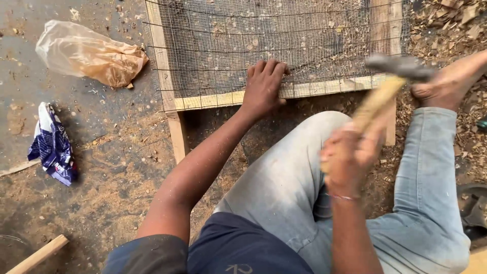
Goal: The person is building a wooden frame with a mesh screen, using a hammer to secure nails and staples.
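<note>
Pressing down at twelve o'clock, the left hand (pixel 264 86) lies flat with fingers spread on the wire mesh (pixel 264 40), pinning it against the wooden frame (pixel 314 89) along its near rail. Over at three o'clock, the right hand (pixel 347 157) is wrapped tight round the pale wooden handle of a hammer (pixel 385 83), whose dark metal head is blurred, raised above the rail. A bare foot (pixel 446 83) sits at the frame's right end.

That mesh looks thin and springy, likely to bow or lift, with cut ends that could prick, so flat palm pressure near the rail seems the safe hold. The hammer reads head-heavy; a grip low on the handle suits it. The frame looks stiff and light.

Sawdust and shavings cover the ground (pixel 116 167). At ten o'clock lies a crumpled plastic bag (pixel 91 53), at nine a blue-and-white wrapper (pixel 53 144), and at seven a loose wood strip (pixel 38 255).
</note>
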